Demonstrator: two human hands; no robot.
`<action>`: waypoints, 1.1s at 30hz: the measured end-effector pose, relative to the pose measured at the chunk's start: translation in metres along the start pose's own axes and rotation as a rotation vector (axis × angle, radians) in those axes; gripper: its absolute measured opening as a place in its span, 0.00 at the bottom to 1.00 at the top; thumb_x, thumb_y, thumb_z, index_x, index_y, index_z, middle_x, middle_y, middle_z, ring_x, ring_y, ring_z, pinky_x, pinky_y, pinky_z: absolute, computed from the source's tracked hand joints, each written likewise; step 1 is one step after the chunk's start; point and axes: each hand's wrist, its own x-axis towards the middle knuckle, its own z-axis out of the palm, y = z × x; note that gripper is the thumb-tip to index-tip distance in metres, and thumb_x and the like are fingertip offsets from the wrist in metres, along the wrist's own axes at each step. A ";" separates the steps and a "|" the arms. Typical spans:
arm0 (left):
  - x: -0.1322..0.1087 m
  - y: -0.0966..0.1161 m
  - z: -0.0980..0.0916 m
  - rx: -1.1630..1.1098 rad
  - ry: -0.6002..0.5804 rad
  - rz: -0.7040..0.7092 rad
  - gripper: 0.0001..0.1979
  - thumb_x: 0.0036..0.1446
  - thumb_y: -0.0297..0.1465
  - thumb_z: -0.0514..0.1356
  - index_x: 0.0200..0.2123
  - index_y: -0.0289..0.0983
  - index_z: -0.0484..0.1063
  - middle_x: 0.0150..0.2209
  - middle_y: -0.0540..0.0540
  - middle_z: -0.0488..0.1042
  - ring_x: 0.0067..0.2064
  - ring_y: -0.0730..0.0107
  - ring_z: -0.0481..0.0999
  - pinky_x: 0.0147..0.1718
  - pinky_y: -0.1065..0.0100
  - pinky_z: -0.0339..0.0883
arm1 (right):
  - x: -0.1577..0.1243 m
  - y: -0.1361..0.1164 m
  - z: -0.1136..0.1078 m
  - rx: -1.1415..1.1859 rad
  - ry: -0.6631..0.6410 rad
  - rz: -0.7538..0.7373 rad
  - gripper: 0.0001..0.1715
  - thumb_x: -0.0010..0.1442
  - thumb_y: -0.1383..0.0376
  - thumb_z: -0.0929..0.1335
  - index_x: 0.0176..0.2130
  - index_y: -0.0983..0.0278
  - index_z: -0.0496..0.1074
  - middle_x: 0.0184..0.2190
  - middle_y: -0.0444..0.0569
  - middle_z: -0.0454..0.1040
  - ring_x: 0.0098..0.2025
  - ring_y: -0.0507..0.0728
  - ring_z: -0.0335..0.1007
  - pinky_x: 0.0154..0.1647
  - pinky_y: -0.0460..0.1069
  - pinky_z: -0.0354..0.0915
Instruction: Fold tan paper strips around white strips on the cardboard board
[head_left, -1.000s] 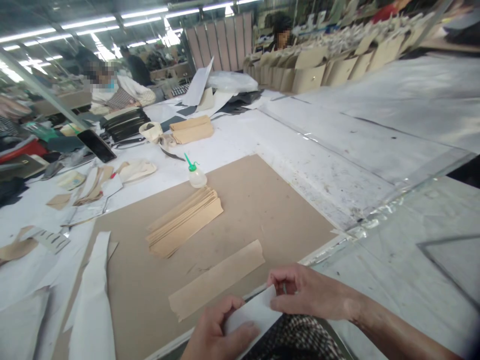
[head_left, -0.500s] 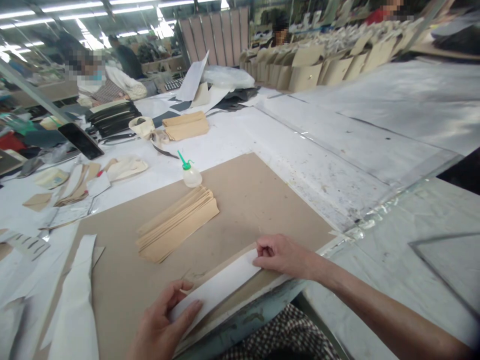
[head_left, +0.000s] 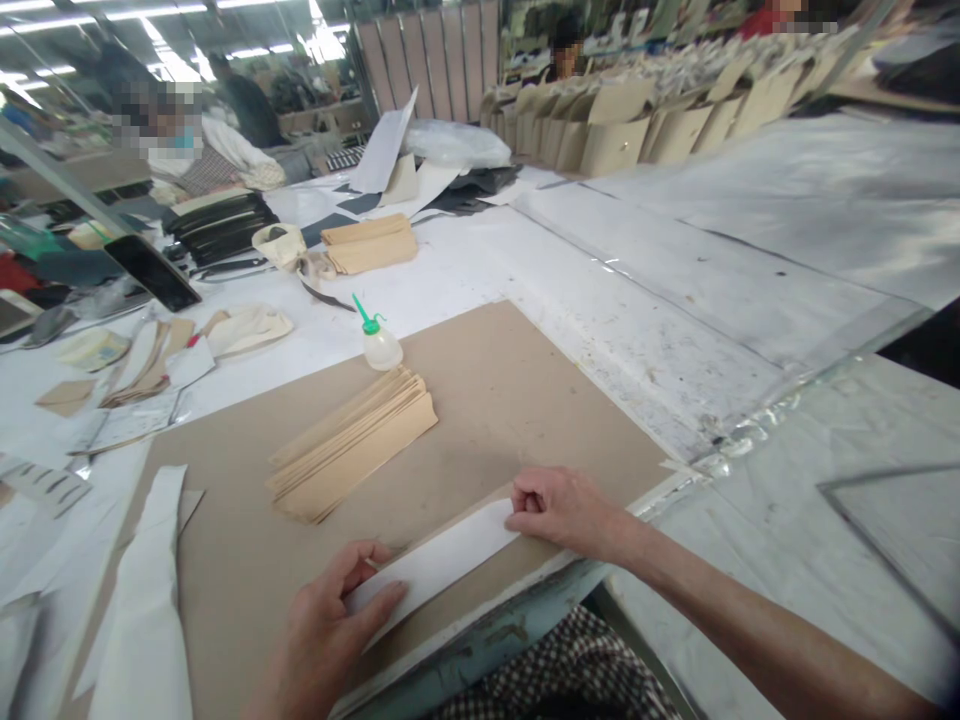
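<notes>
A long white strip [head_left: 450, 553] lies slantwise near the front edge of the brown board [head_left: 480, 400], with a thin tan edge showing along its far side. At its near left end, my left hand [head_left: 341, 610] grips it, thumb on top and fingers curled at the far side. My right hand [head_left: 559, 512] pinches the other end between thumb and fingers. Beyond the strip, a fanned stack of tan strips [head_left: 356, 445] rests on the board. Just behind that stack stands a small clear bottle [head_left: 382, 348] with a green spout.
White strips [head_left: 150, 600] lie at the board's left. Tan and white pieces [head_left: 154, 360], a phone [head_left: 154, 272] and a black stack [head_left: 225, 232] are farther left. Beige bags [head_left: 615, 130] line the back. A co-worker [head_left: 210, 150] sits across the table.
My left hand has shifted slightly up and right along the strip's end. My right hand keeps its pinch in nearly the same place. The view has moved a little.
</notes>
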 end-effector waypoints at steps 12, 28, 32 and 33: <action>0.002 0.000 -0.002 0.011 -0.076 0.018 0.21 0.52 0.49 0.64 0.40 0.39 0.73 0.27 0.51 0.76 0.30 0.64 0.72 0.31 0.68 0.61 | -0.002 -0.004 0.002 -0.052 0.044 0.017 0.08 0.55 0.64 0.72 0.27 0.63 0.72 0.27 0.41 0.73 0.30 0.51 0.66 0.31 0.46 0.53; -0.020 -0.038 -0.033 -0.224 0.053 -0.022 0.16 0.52 0.36 0.66 0.43 0.36 0.71 0.27 0.55 0.65 0.27 0.76 0.64 0.27 0.73 0.56 | 0.017 0.039 0.020 -0.044 -0.001 -0.040 0.25 0.57 0.42 0.68 0.28 0.59 0.71 0.23 0.48 0.70 0.26 0.57 0.64 0.27 0.51 0.58; -0.019 -0.041 -0.030 -0.173 0.070 0.006 0.15 0.52 0.33 0.66 0.44 0.36 0.73 0.28 0.54 0.67 0.28 0.75 0.65 0.29 0.72 0.57 | 0.017 0.046 0.023 -0.009 0.027 -0.062 0.27 0.55 0.39 0.69 0.27 0.59 0.72 0.21 0.47 0.69 0.24 0.57 0.63 0.25 0.51 0.57; -0.019 -0.041 -0.030 -0.158 0.073 0.011 0.15 0.52 0.33 0.66 0.44 0.37 0.73 0.28 0.54 0.68 0.28 0.75 0.65 0.29 0.72 0.57 | 0.018 0.047 0.023 0.012 0.050 -0.067 0.27 0.54 0.39 0.70 0.27 0.59 0.72 0.21 0.47 0.68 0.24 0.57 0.62 0.24 0.51 0.56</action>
